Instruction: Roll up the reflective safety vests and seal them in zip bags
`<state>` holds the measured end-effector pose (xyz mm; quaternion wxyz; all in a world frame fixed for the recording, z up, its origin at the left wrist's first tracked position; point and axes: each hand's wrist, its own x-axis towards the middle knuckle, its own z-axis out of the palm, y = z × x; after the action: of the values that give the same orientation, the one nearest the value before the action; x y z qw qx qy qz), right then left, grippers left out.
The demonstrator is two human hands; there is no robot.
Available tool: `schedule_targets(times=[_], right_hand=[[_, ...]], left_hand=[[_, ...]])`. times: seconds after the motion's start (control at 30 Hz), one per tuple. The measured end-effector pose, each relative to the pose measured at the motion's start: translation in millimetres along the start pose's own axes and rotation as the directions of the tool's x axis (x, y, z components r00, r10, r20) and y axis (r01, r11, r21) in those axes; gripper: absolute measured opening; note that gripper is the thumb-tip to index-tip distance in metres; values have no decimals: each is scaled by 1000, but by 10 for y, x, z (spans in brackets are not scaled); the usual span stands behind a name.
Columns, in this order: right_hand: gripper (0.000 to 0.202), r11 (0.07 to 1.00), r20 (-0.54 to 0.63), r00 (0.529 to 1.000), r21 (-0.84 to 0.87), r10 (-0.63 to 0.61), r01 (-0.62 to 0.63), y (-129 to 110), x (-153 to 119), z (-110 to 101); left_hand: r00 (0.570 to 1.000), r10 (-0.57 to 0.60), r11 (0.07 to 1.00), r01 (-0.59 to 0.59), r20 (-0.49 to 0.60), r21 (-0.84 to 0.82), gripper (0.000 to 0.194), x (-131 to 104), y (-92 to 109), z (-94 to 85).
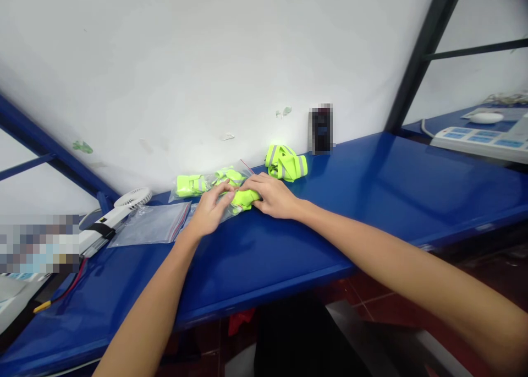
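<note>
My right hand (275, 195) is wrapped round a neon-yellow reflective strap bundle (245, 198) near the back of the blue table (280, 245). At the bundle's left side is my left hand (212, 207), thumb and fingers pinched on the clear plastic bag (227, 214) around it. Just behind lie more yellow bundles in clear bags, one at the left (190, 185) and one partly hidden behind my hands (229, 175). A loose yellow bundle with grey stripes (286, 163) rests behind my right hand, against the wall.
Flat clear zip bags (150, 224) lie left of my left hand, beside a white fan (134, 198) and a white bar with a black strap (105, 225). A dark box (322, 129) stands by the wall. A power strip (482, 140) is at the far right.
</note>
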<state>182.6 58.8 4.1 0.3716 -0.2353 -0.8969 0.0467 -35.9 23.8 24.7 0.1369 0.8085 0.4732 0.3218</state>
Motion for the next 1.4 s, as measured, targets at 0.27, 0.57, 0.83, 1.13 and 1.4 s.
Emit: schedule_targets(times=[0.27, 0.57, 0.83, 1.13, 1.4], right_hand=[[38, 992, -94, 989, 70, 114, -108, 61, -2, 53], [47, 981, -101, 988, 168, 113, -95, 42, -13, 97], [40, 957, -25, 981, 227, 193, -183, -13, 43, 15], [48, 983, 42, 999, 182, 19, -27, 34, 42, -115], [52, 985, -15, 998, 158, -63, 64, -25, -19, 53]], left_hand=[[990, 122, 899, -139, 68, 415, 61, -31, -70, -83], [994, 76, 901, -104, 83, 421, 73, -36, -50, -77], [989, 149, 893, -134, 0, 430, 61, -32, -90, 21], [998, 60, 942, -63, 18, 329, 60, -41, -109, -52], [995, 33, 951, -62, 98, 302, 72, -54, -186, -39]])
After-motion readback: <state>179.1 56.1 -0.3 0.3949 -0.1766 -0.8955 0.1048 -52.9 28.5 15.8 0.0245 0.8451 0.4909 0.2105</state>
